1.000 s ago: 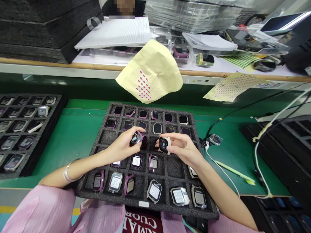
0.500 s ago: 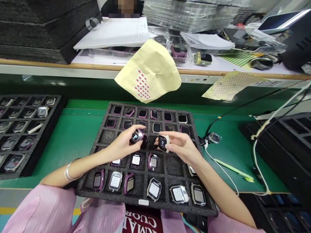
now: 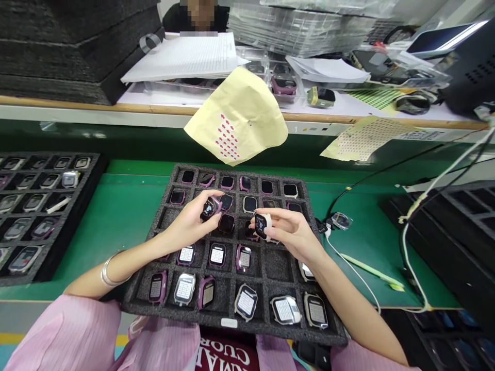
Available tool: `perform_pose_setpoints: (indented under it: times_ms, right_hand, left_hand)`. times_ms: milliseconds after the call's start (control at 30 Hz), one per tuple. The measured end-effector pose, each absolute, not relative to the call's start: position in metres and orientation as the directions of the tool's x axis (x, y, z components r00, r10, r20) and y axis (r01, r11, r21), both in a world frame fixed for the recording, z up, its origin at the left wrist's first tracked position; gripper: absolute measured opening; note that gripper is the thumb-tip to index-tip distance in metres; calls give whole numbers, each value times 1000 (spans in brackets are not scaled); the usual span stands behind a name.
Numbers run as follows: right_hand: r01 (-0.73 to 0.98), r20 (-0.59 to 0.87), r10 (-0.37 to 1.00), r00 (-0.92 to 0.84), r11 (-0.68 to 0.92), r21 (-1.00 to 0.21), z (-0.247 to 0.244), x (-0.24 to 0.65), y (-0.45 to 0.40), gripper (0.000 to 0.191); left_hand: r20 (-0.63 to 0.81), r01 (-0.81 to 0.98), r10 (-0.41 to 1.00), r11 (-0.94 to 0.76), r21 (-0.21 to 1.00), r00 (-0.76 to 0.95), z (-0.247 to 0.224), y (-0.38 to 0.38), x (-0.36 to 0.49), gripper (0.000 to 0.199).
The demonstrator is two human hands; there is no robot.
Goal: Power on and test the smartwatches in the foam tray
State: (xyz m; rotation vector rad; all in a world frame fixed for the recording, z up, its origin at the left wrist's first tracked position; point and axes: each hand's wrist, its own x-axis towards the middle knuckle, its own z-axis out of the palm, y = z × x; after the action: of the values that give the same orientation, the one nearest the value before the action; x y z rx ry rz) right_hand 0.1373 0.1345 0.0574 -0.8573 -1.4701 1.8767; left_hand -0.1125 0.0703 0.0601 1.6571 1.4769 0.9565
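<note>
Showing dials, a purple-cased watch point(image 3: 209, 207) sits clamped by left fingers point(image 3: 211, 223), a cream-cased watch point(image 3: 262, 225) by right fingers point(image 3: 277, 234).

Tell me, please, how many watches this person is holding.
2: a purple-framed watch in the left grip, and a pale-framed watch in the right grip, both above the foam tray. No third one shows.

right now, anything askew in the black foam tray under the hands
Yes: in the black foam tray, far row, the purple-framed square watch second from left sits tilted, unlike its flatter left neighbour.
</note>
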Motion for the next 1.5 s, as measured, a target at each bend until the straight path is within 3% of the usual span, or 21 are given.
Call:
perform_pose_setpoints:
  times_ms: [200, 300, 500, 667, 900, 1167, 1500]
  right_hand:
    - [-135, -107, 732, -673, -264, -955, 62, 138, 131, 37]
    - [-107, -136, 715, -686, -284, -953, 61, 137, 131, 35]
    - [-139, -287, 660, -694, -514, -846, 55, 132, 133, 41]
    - [-186, -379, 650, -659, -629, -755, 51, 129, 132, 36]
    - [-256, -283, 712, -643, -548, -797, 49, 129, 131, 46]
    - [-225, -215, 768, -604, -422, -878, 49, 128, 125, 47]
    - [-141, -137, 785, -604, -275, -951, 37, 131, 124, 45]
  left_hand:
    - [92, 452, 986, -147, 880, 141, 64, 65, -111, 35]
    - [29, 410, 986, -94, 907, 163, 63, 63, -110, 33]
    - [-226, 47, 947, 222, 974, 230, 52, 72, -104, 48]
    - [-397, -256, 894, 442, 860, 209, 46, 78, -95, 30]
    - [-390, -404, 898, 441, 802, 206, 45, 78, -92, 32]
    - [-324, -370, 926, 375, 850, 194, 44, 79, -93, 40]
    - [-218, -341, 939, 303, 890, 265, 39, 74, -94, 37]
